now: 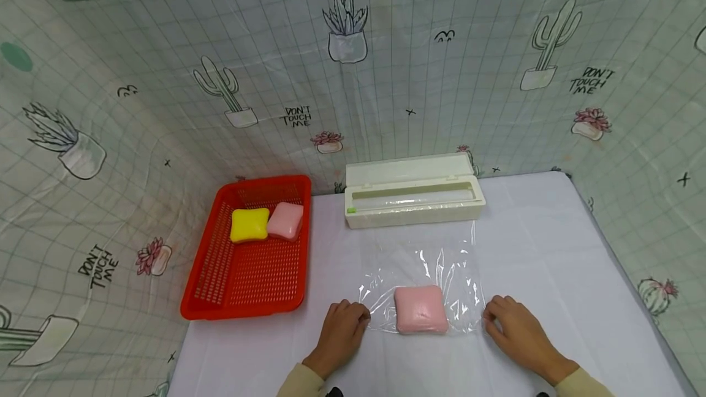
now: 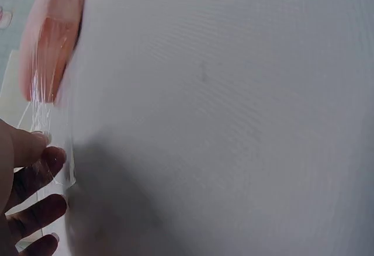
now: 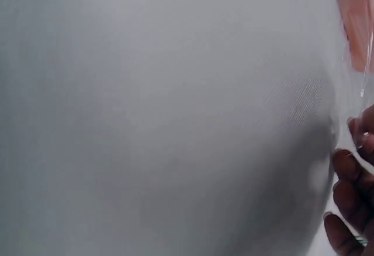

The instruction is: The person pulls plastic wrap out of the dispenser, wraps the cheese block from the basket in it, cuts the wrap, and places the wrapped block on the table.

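Clear plastic film (image 1: pixel 421 265), one thin sheet, glossy and creased with bright streaks of light, lies on the white tabletop (image 1: pixel 551 256) in front of the person and reaches back toward a dispenser box. Within its outline, close to its near edge, sits one pink block (image 1: pixel 421 309), smooth, cushion-shaped, with rounded corners; whether the film passes over or under it is hard to tell. Two hands flank it: the left hand (image 1: pixel 342 331) pinches the film's near left corner between thumb and forefinger, and the right hand (image 1: pixel 517 331) pinches the near right corner, fingers bent. Behind the film stands one white box (image 1: pixel 416 214), its single lid (image 1: pixel 408 168) raised, a green tab (image 1: pixel 352 210) at its front left. Left of these is one red basket (image 1: pixel 270 283) holding two more blocks, one yellow (image 1: pixel 250 225) and one pink (image 1: pixel 285 221), side by side. That makes three blocks altogether.
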Tool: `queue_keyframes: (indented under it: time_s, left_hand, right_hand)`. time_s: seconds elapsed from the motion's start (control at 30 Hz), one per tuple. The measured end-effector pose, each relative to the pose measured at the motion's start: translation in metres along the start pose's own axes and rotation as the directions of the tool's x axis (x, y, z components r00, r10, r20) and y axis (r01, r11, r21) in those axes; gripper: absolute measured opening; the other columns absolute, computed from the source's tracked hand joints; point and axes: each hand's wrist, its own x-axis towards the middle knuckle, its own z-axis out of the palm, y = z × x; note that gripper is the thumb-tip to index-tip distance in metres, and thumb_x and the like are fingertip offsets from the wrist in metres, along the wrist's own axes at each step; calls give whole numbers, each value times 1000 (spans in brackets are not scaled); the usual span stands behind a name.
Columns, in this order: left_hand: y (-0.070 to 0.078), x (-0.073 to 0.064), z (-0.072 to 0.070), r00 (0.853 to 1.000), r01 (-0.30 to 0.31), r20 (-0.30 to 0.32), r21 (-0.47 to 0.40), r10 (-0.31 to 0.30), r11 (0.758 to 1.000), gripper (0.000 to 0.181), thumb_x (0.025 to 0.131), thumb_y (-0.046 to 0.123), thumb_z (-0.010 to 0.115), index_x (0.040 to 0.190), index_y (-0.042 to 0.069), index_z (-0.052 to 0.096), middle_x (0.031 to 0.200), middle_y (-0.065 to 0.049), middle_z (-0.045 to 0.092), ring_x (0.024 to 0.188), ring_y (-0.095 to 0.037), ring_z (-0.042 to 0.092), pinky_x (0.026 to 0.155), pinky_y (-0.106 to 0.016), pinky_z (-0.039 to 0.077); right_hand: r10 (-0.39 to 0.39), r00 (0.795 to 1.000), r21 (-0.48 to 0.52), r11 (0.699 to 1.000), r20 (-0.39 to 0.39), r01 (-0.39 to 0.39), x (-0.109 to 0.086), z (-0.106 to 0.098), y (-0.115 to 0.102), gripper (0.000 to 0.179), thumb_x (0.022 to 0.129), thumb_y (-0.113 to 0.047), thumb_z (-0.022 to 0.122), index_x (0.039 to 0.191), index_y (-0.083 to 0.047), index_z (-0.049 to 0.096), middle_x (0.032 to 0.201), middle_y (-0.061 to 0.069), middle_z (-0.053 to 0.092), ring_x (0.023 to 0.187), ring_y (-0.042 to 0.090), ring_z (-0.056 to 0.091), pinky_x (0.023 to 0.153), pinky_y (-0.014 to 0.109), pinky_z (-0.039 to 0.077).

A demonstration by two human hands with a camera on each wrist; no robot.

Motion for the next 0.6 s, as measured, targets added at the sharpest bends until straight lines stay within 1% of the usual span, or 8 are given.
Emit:
queue_keyframes:
  time_s: [0.1, 0.17, 0.23, 0.3, 0.37, 0.47, 0.53, 0.6]
  left_hand:
    - [0, 1, 2, 1000, 8, 16, 40, -9, 999, 9, 94, 9, 76, 94, 16, 70, 87, 8, 65, 84, -11, 52, 85, -33, 44]
    - [1, 0, 3, 999, 15, 27, 78, -17, 997, 10, 93, 8, 75, 99, 16, 72, 91, 7, 65, 88, -12, 54, 87, -34, 45]
    - [4, -1, 1, 999, 12, 28, 109, -15, 994, 15, 92, 9, 75, 104, 17, 73, 97, 6, 65, 94, -14, 56, 90, -36, 47]
    - [10, -2, -1, 1000, -2, 23, 117, -1, 993, 20, 91, 12, 77, 110, 17, 73, 105, 5, 66, 101, -15, 58, 93, -37, 48]
    - [20, -2, -2, 999, -41, 20, 130, 39, 991, 25, 91, 18, 79, 115, 18, 72, 111, 4, 66, 107, -16, 60, 96, -38, 49]
    - [37, 2, 1, 991, -132, 20, 179, 131, 975, 35, 90, 33, 84, 120, 21, 70, 117, 5, 65, 111, -14, 60, 99, -37, 50]
    - [45, 7, 7, 978, -203, 13, 252, 207, 946, 42, 87, 43, 86, 120, 23, 69, 119, 6, 65, 113, -14, 61, 100, -36, 50]
    - [50, 12, 13, 962, -260, 8, 321, 272, 911, 46, 84, 49, 88, 118, 25, 68, 117, 8, 64, 111, -12, 61, 99, -34, 49]
  right_hand:
    - [63, 998, -24, 998, 30, -62, 2, -3, -4, 17, 82, -4, 82, 83, -16, 69, 82, -15, 56, 74, 4, 44, 66, 30, 45]
    - [99, 995, -37, 995, 30, -97, 2, -5, -7, 16, 82, -2, 81, 85, -14, 70, 82, -12, 59, 75, 8, 48, 68, 34, 46]
    - [113, 994, -49, 992, -2, -113, 1, -9, -11, 16, 81, 1, 80, 88, -11, 71, 84, -7, 62, 76, 11, 52, 69, 37, 48]
    - [97, 994, -45, 994, -39, -99, 0, -12, -18, 18, 80, 3, 79, 92, -9, 72, 89, -4, 65, 80, 14, 56, 72, 41, 49]
    - [30, 996, -49, 998, -83, -35, -2, -13, -27, 23, 79, 0, 81, 98, -10, 72, 96, -3, 66, 85, 15, 59, 76, 43, 52]
    - [-131, 983, -48, 991, -129, 126, -2, -7, -41, 35, 77, -9, 87, 107, -13, 71, 108, -4, 66, 96, 16, 62, 82, 42, 53]
    - [-229, 962, -63, 973, -150, 222, 1, 2, -49, 44, 74, -18, 92, 112, -14, 70, 115, -2, 66, 104, 18, 63, 88, 41, 53]
    - [-295, 941, -68, 955, -167, 288, 5, 12, -54, 51, 72, -24, 94, 115, -14, 70, 121, 0, 67, 110, 20, 63, 91, 41, 51]
